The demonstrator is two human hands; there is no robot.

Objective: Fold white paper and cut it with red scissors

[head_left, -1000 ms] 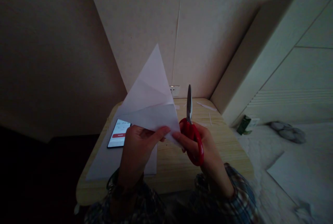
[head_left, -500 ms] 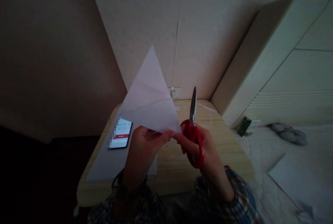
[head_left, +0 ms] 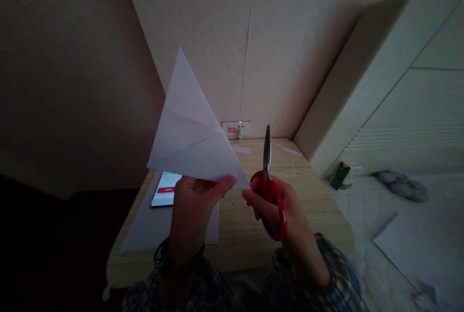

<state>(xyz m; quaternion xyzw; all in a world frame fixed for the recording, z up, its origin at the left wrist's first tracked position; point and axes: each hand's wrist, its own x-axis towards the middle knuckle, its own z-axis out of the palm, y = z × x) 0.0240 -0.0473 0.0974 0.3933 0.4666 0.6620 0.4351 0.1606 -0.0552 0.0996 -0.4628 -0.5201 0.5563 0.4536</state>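
Folded paper (head_left: 184,123), a white triangle, is up in the air above desk (head_left: 308,220), over its L half twd the far edge; top tip points up & away, leaning L, w/ long axis running from that tip down to the triangle's R corner & a crease across the lower part. L hand (head_left: 194,205) is closed in a pinch on the paper's near edge, thumb on top, other fingers mostly hidden. R hand (head_left: 292,205) is curled round the red handles of scissors (head_left: 267,177), w/ fingertips at the paper's R corner; can't tell which fingers are in the loops. Blades point up twd desk's far edge, just R of the paper & apart from it. Phone (head_left: 166,193), screen lit, partly covered by the paper, lies on white sheets (head_left: 141,234) nr desk's L edge. Paper scraps (head_left: 242,149) lie along far edge & twd far R corner. Beyond desk's R edge, small green box (head_left: 340,176) sits on bed (head_left: 355,220), contents hidden; grey item (head_left: 402,186) nearby.
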